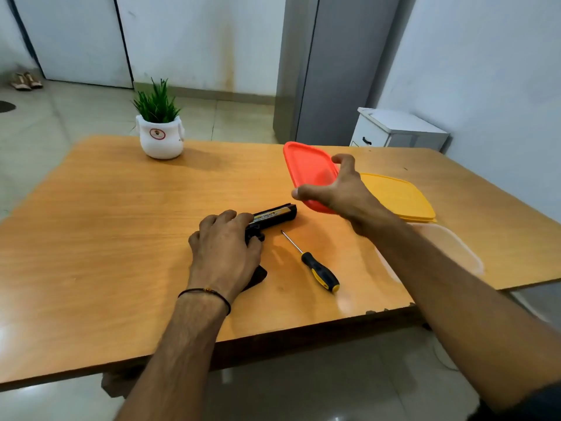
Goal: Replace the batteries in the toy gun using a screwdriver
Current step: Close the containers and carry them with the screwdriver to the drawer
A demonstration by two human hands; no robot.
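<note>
A black toy gun (pixel 274 216) with a yellow label lies flat on the wooden table (pixel 106 223). My left hand (pixel 224 247) rests on its grip and trigger part, covering most of it; only the barrel and the grip's butt show. A screwdriver (pixel 315 267) with a black and yellow handle lies on the table just right of the gun, tip pointing away from me. My right hand (pixel 337 189) grips the near edge of a red plastic lid (pixel 306 170), holding it tilted above the table.
A yellow lid (pixel 397 196) lies flat right of the red one. A clear plastic container (pixel 440 253) sits near the table's right front edge, partly behind my right forearm. A white pot with a green plant (pixel 160 132) stands at the back left.
</note>
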